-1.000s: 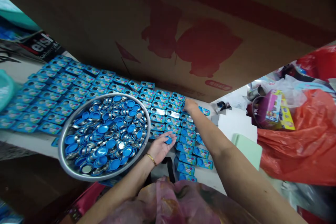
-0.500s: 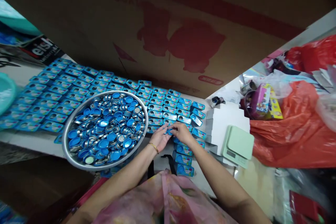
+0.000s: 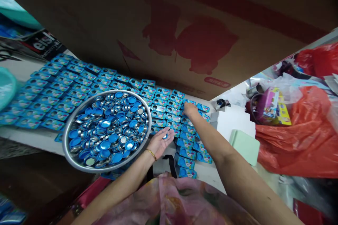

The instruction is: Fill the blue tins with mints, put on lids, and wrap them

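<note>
My left hand (image 3: 160, 142) is palm up right of the metal basin, its fingers stretched out. On its fingers rests a small round blue-and-silver tin (image 3: 165, 136). Further back, my right hand (image 3: 190, 109) is at the blue printed packs, its fingers bent downward; whatever they hold is hidden. Rows of these flat packs (image 3: 173, 117) have round openings, some dark and some showing a blue disc, as in a near pack (image 3: 186, 162). The wide metal basin (image 3: 65, 140) beside my left forearm holds a heap of the same round tins (image 3: 113, 137).
A large cardboard box (image 3: 111, 38) walls off the back of the table. On the right are a white carton (image 3: 232, 121), a pale green scale (image 3: 245, 146) and red plastic bags (image 3: 285, 151). Turquoise bowls (image 3: 6, 89) are at the far left.
My right hand has left my left hand and moved back and right to the packs. The left palm has opened out, showing a round tin. The view has shifted slightly.
</note>
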A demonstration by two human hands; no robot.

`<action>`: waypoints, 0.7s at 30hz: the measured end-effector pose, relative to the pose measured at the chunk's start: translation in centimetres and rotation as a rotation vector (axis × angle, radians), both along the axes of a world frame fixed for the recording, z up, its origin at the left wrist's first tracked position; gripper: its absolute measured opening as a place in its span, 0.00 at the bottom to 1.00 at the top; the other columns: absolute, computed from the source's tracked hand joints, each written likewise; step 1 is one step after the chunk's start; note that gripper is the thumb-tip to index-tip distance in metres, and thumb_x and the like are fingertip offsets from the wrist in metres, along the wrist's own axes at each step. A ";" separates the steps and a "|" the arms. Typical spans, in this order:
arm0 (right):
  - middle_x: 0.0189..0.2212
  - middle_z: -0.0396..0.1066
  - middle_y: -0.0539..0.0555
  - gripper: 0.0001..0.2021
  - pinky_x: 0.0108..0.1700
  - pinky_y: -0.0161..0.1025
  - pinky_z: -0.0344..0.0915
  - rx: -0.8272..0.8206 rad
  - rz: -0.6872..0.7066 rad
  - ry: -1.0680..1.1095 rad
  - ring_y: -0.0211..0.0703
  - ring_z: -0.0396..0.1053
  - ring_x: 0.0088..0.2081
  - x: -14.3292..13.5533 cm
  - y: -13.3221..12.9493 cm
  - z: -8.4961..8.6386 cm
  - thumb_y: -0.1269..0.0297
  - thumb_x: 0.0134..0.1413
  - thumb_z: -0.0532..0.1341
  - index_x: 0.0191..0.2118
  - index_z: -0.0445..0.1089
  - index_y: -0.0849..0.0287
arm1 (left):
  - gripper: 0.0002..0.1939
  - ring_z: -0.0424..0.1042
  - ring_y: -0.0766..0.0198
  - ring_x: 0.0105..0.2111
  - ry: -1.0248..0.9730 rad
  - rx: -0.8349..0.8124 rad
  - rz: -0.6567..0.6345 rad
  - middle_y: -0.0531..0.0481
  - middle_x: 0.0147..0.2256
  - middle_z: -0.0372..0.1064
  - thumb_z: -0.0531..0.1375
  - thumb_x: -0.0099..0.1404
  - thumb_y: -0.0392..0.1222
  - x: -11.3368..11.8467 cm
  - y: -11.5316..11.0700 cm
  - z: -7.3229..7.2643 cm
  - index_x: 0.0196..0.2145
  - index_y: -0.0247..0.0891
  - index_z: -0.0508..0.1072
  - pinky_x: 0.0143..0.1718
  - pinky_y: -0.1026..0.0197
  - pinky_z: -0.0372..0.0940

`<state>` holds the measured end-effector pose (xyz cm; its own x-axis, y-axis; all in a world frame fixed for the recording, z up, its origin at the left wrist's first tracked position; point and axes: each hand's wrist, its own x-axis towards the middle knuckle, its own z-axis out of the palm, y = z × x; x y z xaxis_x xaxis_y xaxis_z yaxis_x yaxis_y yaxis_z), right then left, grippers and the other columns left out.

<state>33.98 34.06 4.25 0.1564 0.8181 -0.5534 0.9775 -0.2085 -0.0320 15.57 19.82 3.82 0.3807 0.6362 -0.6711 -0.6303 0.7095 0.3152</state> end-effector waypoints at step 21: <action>0.32 0.70 0.51 0.07 0.37 0.34 0.61 0.345 -0.047 0.459 0.39 0.68 0.36 -0.7 -10.5 0.6 0.68 0.48 0.57 0.36 0.67 0.58 | 0.22 0.64 0.55 0.46 0.420 0.396 -0.161 0.43 0.45 0.65 0.60 0.53 0.43 -2.2 -1.3 6.7 0.47 0.42 0.65 0.44 0.55 0.60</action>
